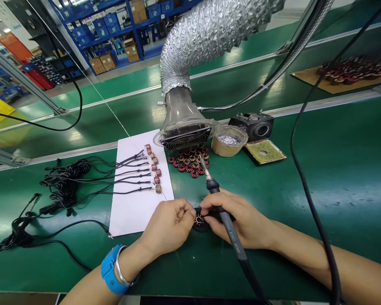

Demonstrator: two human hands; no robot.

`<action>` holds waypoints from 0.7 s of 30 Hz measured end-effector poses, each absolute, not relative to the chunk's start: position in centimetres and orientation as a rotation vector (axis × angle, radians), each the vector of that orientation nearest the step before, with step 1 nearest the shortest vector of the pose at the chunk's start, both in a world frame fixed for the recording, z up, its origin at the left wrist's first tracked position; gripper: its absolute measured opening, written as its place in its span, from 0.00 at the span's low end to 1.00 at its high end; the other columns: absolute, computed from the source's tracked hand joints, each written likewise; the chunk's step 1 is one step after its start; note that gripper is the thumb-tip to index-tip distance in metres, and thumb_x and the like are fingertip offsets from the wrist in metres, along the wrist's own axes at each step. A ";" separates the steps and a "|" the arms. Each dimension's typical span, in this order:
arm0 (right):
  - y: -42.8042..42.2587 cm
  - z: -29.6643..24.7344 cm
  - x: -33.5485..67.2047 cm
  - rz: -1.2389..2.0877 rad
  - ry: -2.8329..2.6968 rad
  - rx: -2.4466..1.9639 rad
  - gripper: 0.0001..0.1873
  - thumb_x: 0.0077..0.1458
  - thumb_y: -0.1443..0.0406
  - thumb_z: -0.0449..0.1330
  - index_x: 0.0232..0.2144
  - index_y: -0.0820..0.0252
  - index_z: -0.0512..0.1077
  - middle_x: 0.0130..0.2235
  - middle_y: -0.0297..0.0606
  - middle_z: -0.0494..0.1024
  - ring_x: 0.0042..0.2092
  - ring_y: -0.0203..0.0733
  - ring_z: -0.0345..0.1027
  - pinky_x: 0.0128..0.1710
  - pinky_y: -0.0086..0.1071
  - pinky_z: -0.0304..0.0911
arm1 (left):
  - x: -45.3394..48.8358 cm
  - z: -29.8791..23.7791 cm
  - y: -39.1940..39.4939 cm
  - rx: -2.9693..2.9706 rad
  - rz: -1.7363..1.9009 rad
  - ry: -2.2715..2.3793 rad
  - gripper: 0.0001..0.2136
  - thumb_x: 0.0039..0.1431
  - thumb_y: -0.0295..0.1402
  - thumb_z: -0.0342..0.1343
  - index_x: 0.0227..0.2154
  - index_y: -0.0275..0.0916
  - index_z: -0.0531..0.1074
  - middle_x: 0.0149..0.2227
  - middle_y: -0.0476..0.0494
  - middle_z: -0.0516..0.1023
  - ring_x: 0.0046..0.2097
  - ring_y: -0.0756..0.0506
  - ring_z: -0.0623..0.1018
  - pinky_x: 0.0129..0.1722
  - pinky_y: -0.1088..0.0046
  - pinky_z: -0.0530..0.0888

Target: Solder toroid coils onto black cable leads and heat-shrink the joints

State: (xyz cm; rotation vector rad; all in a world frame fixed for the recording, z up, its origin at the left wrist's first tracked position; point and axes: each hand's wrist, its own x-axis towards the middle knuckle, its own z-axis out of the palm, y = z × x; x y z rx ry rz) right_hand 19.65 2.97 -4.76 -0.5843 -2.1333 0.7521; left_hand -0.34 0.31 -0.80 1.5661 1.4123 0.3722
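Note:
A small toroidal coil (pixel 199 219) with copper-coloured windings lies on a round black pad (pixel 200 228) near the front of the bench. My left hand (pixel 174 223) is closed in a pinch at the coil's left edge; its fingertips partly hide what they grip. From the other side, my right hand (pixel 238 216) holds a soldering iron (pixel 230 228) across its fingers, tip pointing up and away. The thumb and forefinger of that hand also reach the coil's right side. Beyond the iron's tip lies a cluster of red and copper-coloured toroidal coils (pixel 190 163).
A fume extractor nozzle (pixel 182 123) overhangs the coil cluster. Right of it stand a solder tub (pixel 229 142), a black iron holder (pixel 255 126) and a yellow sponge tray (pixel 265 151). Left, white paper (pixel 130 212) bears several coils beside black cables (pixel 66 182). A cord (pixel 305 186) hangs right.

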 end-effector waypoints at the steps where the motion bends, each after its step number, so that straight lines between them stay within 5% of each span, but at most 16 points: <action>1: 3.0 -4.8 19.7 0.731 -2.132 -0.562 0.16 0.52 0.76 0.55 0.43 0.60 0.63 0.33 0.34 0.73 0.33 0.35 0.63 0.35 0.30 0.61 | -0.3 -0.8 0.3 1.574 0.374 1.422 0.11 0.62 0.37 0.46 0.27 0.38 0.67 0.20 0.56 0.61 0.23 0.53 0.59 0.22 0.76 0.56; 21: 2.0 -4.2 19.4 0.608 -2.145 -0.468 0.16 0.54 0.78 0.54 0.43 0.60 0.64 0.31 0.35 0.72 0.30 0.35 0.58 0.30 0.28 0.57 | -1.0 -0.2 -0.3 1.607 0.205 1.369 0.08 0.55 0.30 0.48 0.23 0.38 0.69 0.17 0.56 0.59 0.21 0.54 0.59 0.21 0.78 0.56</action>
